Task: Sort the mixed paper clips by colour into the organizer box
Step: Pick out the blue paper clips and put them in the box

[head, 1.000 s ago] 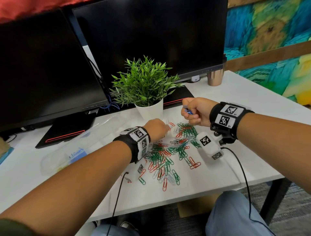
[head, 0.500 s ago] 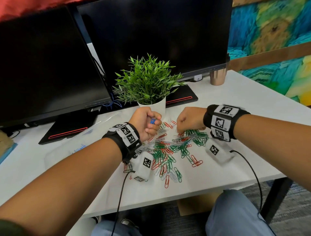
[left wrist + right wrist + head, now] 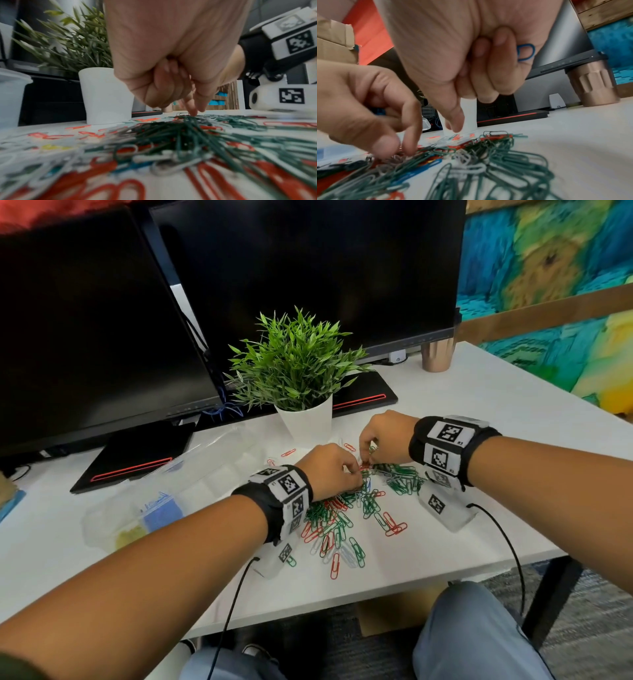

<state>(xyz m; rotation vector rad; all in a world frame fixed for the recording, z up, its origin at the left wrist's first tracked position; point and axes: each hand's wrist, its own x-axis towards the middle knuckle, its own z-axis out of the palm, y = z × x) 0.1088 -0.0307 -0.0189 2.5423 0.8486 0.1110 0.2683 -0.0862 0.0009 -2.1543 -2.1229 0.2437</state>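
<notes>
A pile of green, red, white and blue paper clips [image 3: 342, 518] lies on the white desk, close up in both wrist views [image 3: 180, 135] [image 3: 488, 155]. My left hand [image 3: 356, 474] reaches down with thumb and forefinger [image 3: 193, 112] onto the pile's far side, its other fingers curled; a blue bit shows inside it in the right wrist view. My right hand [image 3: 368, 451] picks at the pile's far edge [image 3: 455, 127] and grips a blue clip [image 3: 525, 52] in its curled fingers. The clear organizer box [image 3: 154, 501] lies left, holding blue and yellow clips.
A potted plant [image 3: 305, 422] stands just behind the hands. Two dark monitors with black bases [image 3: 133, 457] fill the back. A copper cup [image 3: 436, 357] stands at the back right. The desk's front edge [image 3: 376, 594] runs close below the pile; cables hang from both wrists.
My left hand, raised with a blue clip half a second ago, has dropped to the pile beside the right hand. The right hand came down from a raised fist one second ago.
</notes>
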